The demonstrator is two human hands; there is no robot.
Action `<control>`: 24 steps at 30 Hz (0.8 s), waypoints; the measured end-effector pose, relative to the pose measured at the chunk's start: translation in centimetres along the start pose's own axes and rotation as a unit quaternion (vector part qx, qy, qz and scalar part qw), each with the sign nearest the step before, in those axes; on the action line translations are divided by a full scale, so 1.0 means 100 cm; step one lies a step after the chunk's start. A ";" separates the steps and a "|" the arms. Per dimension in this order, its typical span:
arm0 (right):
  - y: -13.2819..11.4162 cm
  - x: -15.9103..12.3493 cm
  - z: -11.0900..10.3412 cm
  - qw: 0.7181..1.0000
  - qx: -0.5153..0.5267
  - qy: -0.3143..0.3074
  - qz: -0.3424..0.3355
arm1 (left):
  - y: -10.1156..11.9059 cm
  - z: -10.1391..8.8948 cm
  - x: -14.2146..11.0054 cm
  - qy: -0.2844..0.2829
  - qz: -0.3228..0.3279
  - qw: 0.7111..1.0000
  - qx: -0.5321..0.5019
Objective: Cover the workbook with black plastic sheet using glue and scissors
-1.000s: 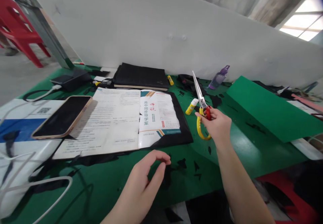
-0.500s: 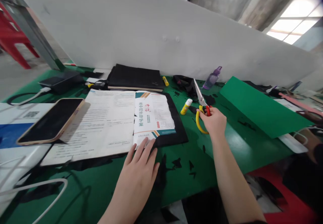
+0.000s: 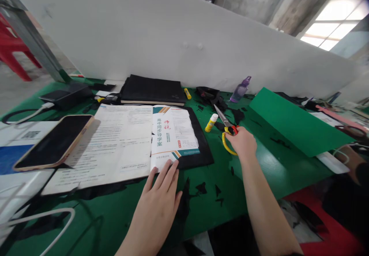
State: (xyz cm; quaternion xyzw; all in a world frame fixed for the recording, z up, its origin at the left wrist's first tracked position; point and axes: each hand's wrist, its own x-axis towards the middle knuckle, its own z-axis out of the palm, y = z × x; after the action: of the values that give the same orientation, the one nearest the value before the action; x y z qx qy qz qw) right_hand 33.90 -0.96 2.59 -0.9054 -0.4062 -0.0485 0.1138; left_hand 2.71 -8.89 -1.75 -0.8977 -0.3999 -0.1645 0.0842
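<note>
My left hand (image 3: 160, 194) lies flat with its fingers stretched out, the fingertips on the lower edge of the open booklet (image 3: 115, 148). Under the booklet's right side a sheet of black paper (image 3: 203, 140) sticks out. My right hand (image 3: 243, 142) is closed around the handles of a pair of scissors (image 3: 221, 115), one yellow and one red. The blades point away from me and to the left, low over the table. Just left of the scissors stands a yellow glue stick (image 3: 211, 123) with a white cap.
A phone (image 3: 54, 142) lies at the left, near white cables. Behind the booklet are a black notebook (image 3: 152, 90) and a small yellow tube (image 3: 187, 93). A purple bottle (image 3: 240, 90) and green card (image 3: 296, 121) are on the right. Black paper scraps (image 3: 201, 188) litter the table.
My right hand has lowered the scissors toward the table, and their blades now point further left and lie flatter. My left hand stays on the booklet's edge.
</note>
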 end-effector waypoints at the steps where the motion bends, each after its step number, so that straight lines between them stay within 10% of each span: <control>1: 0.000 0.000 0.001 1.000 -0.002 -0.006 -0.008 | 0.000 0.000 0.000 -0.004 0.006 1.000 0.007; 24: 0.004 0.003 0.009 0.995 -0.054 -0.075 -0.043 | 0.000 -0.005 -0.003 0.023 0.001 0.999 0.027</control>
State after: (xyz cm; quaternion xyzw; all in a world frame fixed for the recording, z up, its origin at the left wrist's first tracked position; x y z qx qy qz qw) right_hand 34.43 -0.80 1.70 -0.8929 -0.4490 -0.0071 0.0319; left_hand 2.38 -9.23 -1.39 -0.8913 -0.4018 -0.1739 0.1179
